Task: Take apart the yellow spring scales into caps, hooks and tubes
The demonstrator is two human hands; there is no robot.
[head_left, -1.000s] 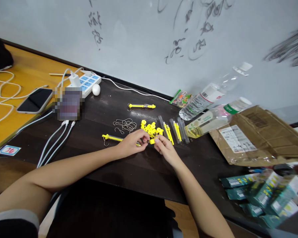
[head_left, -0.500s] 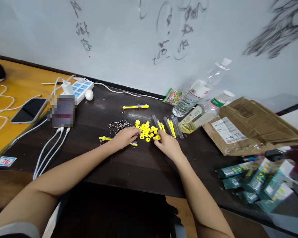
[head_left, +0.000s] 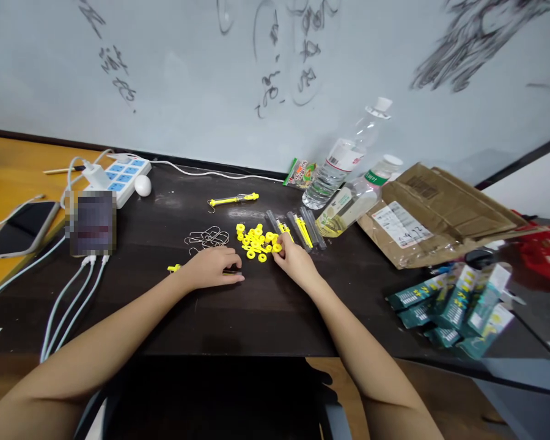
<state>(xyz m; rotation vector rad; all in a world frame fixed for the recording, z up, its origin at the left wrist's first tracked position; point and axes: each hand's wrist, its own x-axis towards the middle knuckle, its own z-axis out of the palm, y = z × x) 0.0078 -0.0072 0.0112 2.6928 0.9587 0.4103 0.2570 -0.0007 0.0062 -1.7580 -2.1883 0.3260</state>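
Note:
My left hand [head_left: 214, 267] is low over the dark table, thumb and fingers apart, above a clear tube with a yellow end [head_left: 174, 268] that it mostly covers. Just behind it lies a tangle of thin bent metal hooks [head_left: 208, 237]. At the right edge of a pile of small yellow plastic pieces [head_left: 256, 239], my right hand [head_left: 297, 263] is closed, its fingertips at a yellow ring [head_left: 277, 247]. Clear tubes [head_left: 312, 227] and thin yellow sticks [head_left: 303, 232] lie beyond that hand. Farther back is a tube with yellow ends and a hook [head_left: 233, 200].
Two plastic bottles [head_left: 332, 174] and a snack packet [head_left: 299, 173] stand by the whiteboard. At right are a brown parcel [head_left: 433, 214] and several green boxes [head_left: 458, 302]. A power strip [head_left: 127, 177], a blurred device [head_left: 94, 223] with cables and a phone [head_left: 22, 229] lie left.
My left hand has pulled back from the yellow pile, leftward and nearer me, over the clear tube. The right hand stays at the pile's right edge. The whole view has shifted.

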